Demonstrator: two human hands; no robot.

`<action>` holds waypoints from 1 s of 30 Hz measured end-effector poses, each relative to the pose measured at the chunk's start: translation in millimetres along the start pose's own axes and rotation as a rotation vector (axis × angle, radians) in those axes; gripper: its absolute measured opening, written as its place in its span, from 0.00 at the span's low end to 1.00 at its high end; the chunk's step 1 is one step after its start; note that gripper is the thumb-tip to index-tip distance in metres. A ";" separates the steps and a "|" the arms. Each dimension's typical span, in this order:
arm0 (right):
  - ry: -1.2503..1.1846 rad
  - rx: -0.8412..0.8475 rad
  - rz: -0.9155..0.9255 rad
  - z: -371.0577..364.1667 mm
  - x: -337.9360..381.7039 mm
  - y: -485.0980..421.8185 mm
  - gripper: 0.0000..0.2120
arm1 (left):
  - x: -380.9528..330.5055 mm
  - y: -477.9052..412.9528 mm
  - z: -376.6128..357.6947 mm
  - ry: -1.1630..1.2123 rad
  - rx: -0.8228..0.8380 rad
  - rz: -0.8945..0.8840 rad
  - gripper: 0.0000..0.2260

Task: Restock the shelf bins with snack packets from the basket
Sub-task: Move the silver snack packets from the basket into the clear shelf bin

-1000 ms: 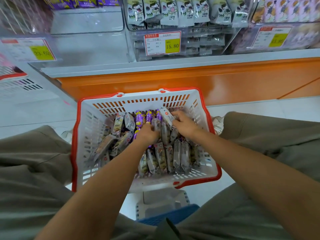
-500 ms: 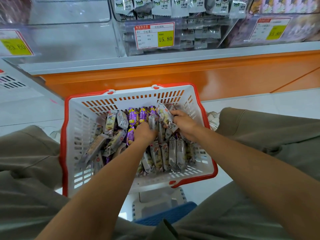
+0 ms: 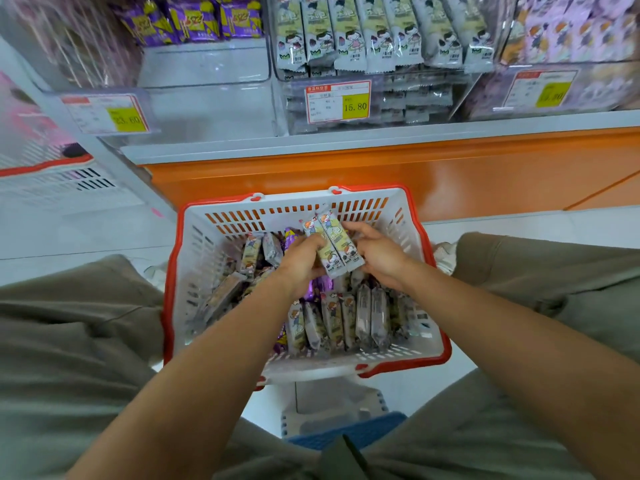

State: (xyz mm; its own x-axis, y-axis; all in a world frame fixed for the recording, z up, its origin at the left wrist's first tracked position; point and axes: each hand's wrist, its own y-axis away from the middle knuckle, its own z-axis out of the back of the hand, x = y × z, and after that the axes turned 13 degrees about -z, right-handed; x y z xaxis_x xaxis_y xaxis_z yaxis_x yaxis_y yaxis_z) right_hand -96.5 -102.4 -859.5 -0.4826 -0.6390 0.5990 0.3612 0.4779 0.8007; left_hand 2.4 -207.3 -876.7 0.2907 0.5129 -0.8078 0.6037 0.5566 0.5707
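Observation:
A white basket with a red rim (image 3: pixel 170 289) stands on the floor between my knees, filled with several grey-white and purple snack packets (image 3: pixel 349 320). My left hand (image 3: pixel 303 263) and my right hand (image 3: pixel 379 254) hold two grey-white snack packets (image 3: pixel 334 242) side by side above the pile, near the basket's far wall. The left hand's fingers curl round their left edge. On their right edge and back are the right hand's fingers. Above, a clear shelf bin (image 3: pixel 381 32) holds matching grey-white packets.
A 15.80 price tag (image 3: pixel 337 102) hangs on the middle bin. Purple packets (image 3: pixel 194 19) fill the top of the bin to the left, which has bare room below (image 3: pixel 207 67). An orange shelf base (image 3: pixel 381 168) runs behind the basket. A blue stool (image 3: pixel 346 431) is under me.
Both hands have lifted two grey-white packets up out of the pile and brought them together. My view has tilted up, showing more of the shelf bins.

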 end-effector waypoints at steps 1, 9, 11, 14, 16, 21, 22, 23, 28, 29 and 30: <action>0.024 -0.005 0.025 -1.3 -0.4 1.9 0.22 | -2.6 3.8 0.2 -0.002 0.008 -0.014 0.13; 0.155 -0.055 0.139 -8.8 9.4 19.1 0.25 | -18.2 27.1 2.2 0.071 -0.037 -0.091 0.09; 0.170 -0.058 0.157 -9.5 10.5 21.9 0.27 | -24.0 30.4 1.4 0.100 -0.066 -0.071 0.03; 0.205 -0.065 0.195 -10.6 14.7 36.3 0.25 | -33.0 34.8 0.9 0.082 -0.084 -0.062 0.06; 0.303 -0.132 0.286 -11.6 16.5 44.5 0.22 | -36.7 36.7 0.5 0.048 -0.100 -0.060 0.11; 0.578 -0.207 0.546 -17.7 11.4 63.7 0.32 | -44.3 39.9 0.6 0.054 -0.183 -0.045 0.21; 0.678 -0.224 0.576 -19.2 9.9 68.1 0.36 | -47.2 43.0 -1.2 0.068 -0.176 -0.039 0.21; 0.754 -0.254 0.614 -20.6 8.9 72.2 0.39 | -49.8 46.4 -3.0 0.073 -0.175 -0.036 0.19; 0.817 -0.424 0.790 -22.3 13.5 88.3 0.35 | -67.5 66.9 -10.2 0.116 -0.116 -0.081 0.10; 0.807 -0.440 0.822 -21.8 17.2 92.5 0.33 | -72.8 70.6 -12.0 0.120 -0.091 -0.107 0.10; 0.784 -0.456 0.846 -20.5 22.3 96.6 0.32 | -79.6 75.8 -14.3 0.125 -0.063 -0.141 0.11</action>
State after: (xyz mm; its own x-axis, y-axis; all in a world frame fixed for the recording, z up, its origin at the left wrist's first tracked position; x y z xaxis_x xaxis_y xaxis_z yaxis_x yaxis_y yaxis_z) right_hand -56.0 -82.9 -768.8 0.5879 -0.4950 0.6398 0.6469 0.7626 -0.0045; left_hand 14.4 -196.6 -767.0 0.1094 0.5020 -0.8579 0.5829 0.6667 0.4645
